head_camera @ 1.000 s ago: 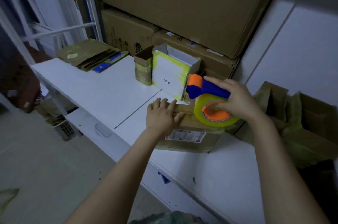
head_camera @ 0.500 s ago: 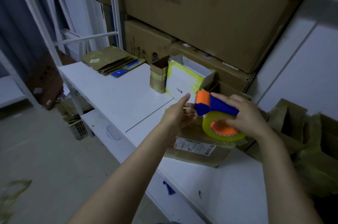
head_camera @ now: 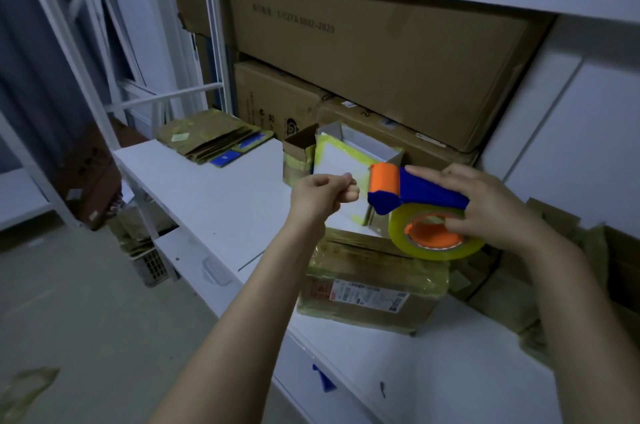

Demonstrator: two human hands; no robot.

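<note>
A tape dispenser (head_camera: 426, 193) with a blue handle, an orange roller and a yellowish tape roll (head_camera: 436, 247) is held above a taped brown cardboard box (head_camera: 370, 285) that lies on the white table (head_camera: 214, 195). My right hand (head_camera: 491, 209) grips the handle, with fingers on the roll's orange core. My left hand (head_camera: 322, 193) hovers just left of the roller. Its thumb and fingers are pinched together as on the tape's loose end, but the clear tape itself hardly shows. The box carries a white shipping label on its front face.
Behind the dispenser stand an open white box (head_camera: 339, 164) with yellow tape and a small open brown box (head_camera: 299, 153). Flattened cartons (head_camera: 207, 139) lie at the table's far left. Large cartons (head_camera: 381, 53) fill the shelf behind. Crumpled cardboard (head_camera: 588, 250) is piled on the right.
My left hand left the top of the brown box, rose to the dispenser's roller and drew back to the left with pinched fingers. The dispenser lifted slightly off the box.
</note>
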